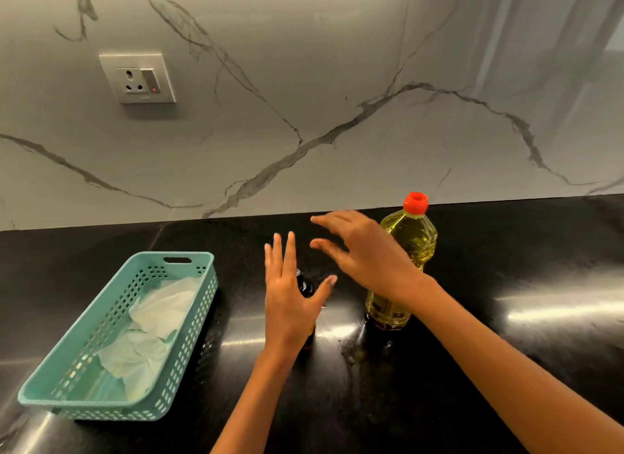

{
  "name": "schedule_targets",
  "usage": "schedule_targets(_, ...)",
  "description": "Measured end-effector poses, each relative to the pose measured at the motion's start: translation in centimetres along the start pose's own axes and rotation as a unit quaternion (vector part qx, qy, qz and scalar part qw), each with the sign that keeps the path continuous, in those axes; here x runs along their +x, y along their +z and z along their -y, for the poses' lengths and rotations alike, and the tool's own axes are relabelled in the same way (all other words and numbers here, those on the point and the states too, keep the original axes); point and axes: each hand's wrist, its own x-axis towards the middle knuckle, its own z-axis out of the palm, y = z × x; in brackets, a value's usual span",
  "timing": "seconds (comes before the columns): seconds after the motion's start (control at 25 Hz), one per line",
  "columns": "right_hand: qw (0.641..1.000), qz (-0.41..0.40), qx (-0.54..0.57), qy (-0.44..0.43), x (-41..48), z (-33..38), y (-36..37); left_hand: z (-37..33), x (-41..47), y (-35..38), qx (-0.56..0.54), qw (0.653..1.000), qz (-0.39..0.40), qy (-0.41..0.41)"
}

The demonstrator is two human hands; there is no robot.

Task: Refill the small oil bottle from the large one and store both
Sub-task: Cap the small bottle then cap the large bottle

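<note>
There, on the black counter (506, 352), the large oil bottle (413, 237) stood upright with its red cap (415, 202) on. Just left of it the dark small oil bottle (305, 284) stood mostly hidden behind the left hand (290, 298), whose fingers (289, 251) were straight, holding nothing. The right hand (364, 254) hovered before the large oil bottle, fingers spread wide, empty. Farther left lay a teal basket (114, 411) with crumpled white paper (162, 308).

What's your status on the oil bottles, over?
Hands: left hand open before small bottle, right hand open before large bottle, neither gripping. Large bottle upright, red cap on; small bottle mostly hidden. Off left: basket, apart.
</note>
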Motion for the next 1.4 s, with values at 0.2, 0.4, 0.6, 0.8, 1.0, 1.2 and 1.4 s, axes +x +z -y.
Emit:
schedule_targets(0.2, 0.982, -0.184, 0.013, 0.039, -1.7, -3.2, -6.2, -7.9, 2.9, 3.1, -0.051, 0.991, 0.076, 0.099)
schedule_targets(0.4, 0.931, -0.279, 0.100, 0.213, -5.8, -11.1, -5.4, -10.8, 4.7, 7.0, -0.081, 0.981, 0.164, 0.063)
schedule_targets(0.6, 0.939, -0.024, 0.035, 0.342, -11.1, -18.8, 1.1, -10.4, 4.6, 8.0, -0.144, 0.982, 0.123, 0.016)
schedule_targets(0.8, 0.922, 0.194, -0.037, 0.332, -12.5, -20.5, 4.1, -10.8, 4.8, 8.2, -0.139, 0.983, 0.117, -0.019)
schedule_targets(1.0, 0.926, 0.208, -0.095, 0.300, -13.3, -21.1, 5.4, -10.3, 4.7, 8.5, -0.155, 0.982, 0.102, -0.031)
schedule_targets(1.2, 0.945, -0.015, 0.053, 0.323, -11.8, -19.2, 3.1, -10.5, 4.4, 8.5, -0.169, 0.980, 0.096, -0.050)
schedule_targets(1.4, 0.900, -0.260, 0.244, 0.249, -7.2, -13.8, -3.3, -10.6, 4.2, 8.5, -0.189, 0.976, 0.095, -0.059)
